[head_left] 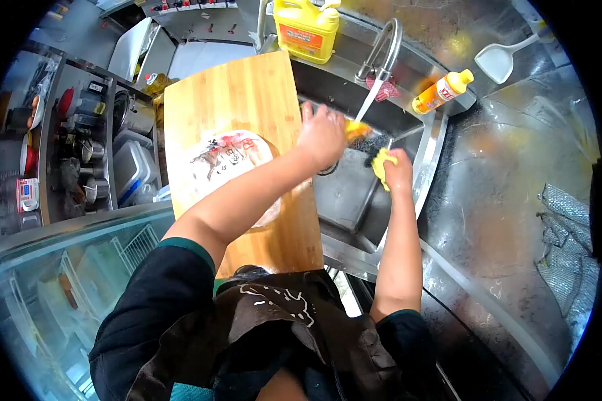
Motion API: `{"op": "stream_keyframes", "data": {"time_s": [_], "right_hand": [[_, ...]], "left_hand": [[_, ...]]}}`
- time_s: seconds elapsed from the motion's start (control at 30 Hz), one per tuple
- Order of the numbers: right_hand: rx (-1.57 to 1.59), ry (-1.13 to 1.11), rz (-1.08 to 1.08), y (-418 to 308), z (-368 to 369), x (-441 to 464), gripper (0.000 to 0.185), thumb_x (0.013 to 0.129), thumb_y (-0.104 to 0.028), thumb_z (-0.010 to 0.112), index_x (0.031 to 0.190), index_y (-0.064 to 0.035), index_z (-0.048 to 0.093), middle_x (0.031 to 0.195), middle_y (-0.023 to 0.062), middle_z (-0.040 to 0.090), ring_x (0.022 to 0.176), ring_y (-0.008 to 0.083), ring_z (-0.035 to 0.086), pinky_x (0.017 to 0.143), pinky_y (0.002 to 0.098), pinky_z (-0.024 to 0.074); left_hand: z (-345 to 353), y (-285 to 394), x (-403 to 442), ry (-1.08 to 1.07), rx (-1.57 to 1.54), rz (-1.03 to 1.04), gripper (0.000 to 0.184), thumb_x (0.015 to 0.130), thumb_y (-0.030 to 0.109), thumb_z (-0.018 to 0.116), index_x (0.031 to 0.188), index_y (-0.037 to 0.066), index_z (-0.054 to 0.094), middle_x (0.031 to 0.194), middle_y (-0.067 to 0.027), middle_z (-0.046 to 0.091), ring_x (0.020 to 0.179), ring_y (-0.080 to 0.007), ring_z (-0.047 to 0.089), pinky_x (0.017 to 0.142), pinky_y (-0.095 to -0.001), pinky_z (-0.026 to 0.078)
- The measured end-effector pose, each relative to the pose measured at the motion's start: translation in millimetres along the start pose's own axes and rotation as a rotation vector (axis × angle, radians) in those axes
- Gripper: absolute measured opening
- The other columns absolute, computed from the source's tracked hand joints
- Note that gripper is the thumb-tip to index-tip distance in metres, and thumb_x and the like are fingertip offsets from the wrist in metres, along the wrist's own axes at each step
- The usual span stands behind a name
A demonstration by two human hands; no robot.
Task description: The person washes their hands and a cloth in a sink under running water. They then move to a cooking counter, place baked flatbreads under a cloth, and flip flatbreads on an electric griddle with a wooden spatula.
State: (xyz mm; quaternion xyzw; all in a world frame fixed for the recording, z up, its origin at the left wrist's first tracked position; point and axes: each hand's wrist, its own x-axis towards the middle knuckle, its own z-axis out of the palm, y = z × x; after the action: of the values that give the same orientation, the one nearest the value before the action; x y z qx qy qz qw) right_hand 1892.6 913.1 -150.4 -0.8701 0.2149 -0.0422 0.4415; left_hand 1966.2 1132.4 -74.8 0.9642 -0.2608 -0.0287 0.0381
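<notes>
Water runs from the curved faucet (pixel 389 50) into the metal sink (pixel 344 194). Over the sink's left side, my left hand (pixel 322 137) has its fingers bent beside an orange-yellow item (pixel 356 129) under the stream; its grip is partly hidden. My right hand (pixel 398 170) is closed on a yellow cloth (pixel 381 167) at the sink's right side. Between the hands is a dark, mesh-like item (pixel 371 145). A wooden cutting board (pixel 234 80) lies left of the sink, with a round printed package (pixel 227 160) on it under my left forearm.
Behind the sink stand a yellow jug (pixel 308 30) and a red-checked cloth (pixel 383 89). An orange-yellow bottle (pixel 441 92) lies at the sink's back right corner, near a white scoop (pixel 498 61). Shelves with pots and tubs (pixel 134 164) are at left; silvery wrap (pixel 568 247) is at right.
</notes>
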Motion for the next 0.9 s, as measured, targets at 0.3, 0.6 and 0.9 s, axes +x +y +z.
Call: {"op": "stream_keyframes", "data": {"time_s": [0.3,0.6,0.9], "right_hand": [[0.642,0.198,0.299,36,-60,-45,0.022,0.094,-0.018,0.053,0.11,-0.0044,0.06,0.105,0.0081,0.063,0.096,0.0201,0.061,0.083,0.0349,0.0502],[0.81,-0.124,0.293,61,-76,-105,0.036,0.091,-0.012,0.05,0.126,-0.0034,0.054,0.11,0.0124,0.064,0.088,0.0229,0.064,0.069,0.0366,0.0543],[0.404,0.049,0.155,-32,-50,-102,0.027,0.091,-0.013,0.049,0.112,-0.0011,0.06,0.098,0.0102,0.065,0.081,0.02,0.064,0.066,0.0345,0.0539]], "left_hand": [[-44,50,-51,0.504,-0.129,0.636,0.048,0.082,0.026,0.056,0.127,0.009,0.055,0.101,-0.0036,0.059,0.108,-0.0224,0.053,0.113,-0.0611,0.012],[-26,77,-18,0.648,-0.306,0.727,0.039,0.078,0.024,0.058,0.115,0.01,0.056,0.109,-0.0112,0.054,0.116,-0.0295,0.048,0.11,-0.0647,0.017],[-37,115,-53,0.902,-0.084,0.996,0.039,0.088,0.037,0.049,0.122,0.019,0.056,0.106,-0.0089,0.056,0.113,-0.0271,0.051,0.098,-0.0631,0.033]]}}
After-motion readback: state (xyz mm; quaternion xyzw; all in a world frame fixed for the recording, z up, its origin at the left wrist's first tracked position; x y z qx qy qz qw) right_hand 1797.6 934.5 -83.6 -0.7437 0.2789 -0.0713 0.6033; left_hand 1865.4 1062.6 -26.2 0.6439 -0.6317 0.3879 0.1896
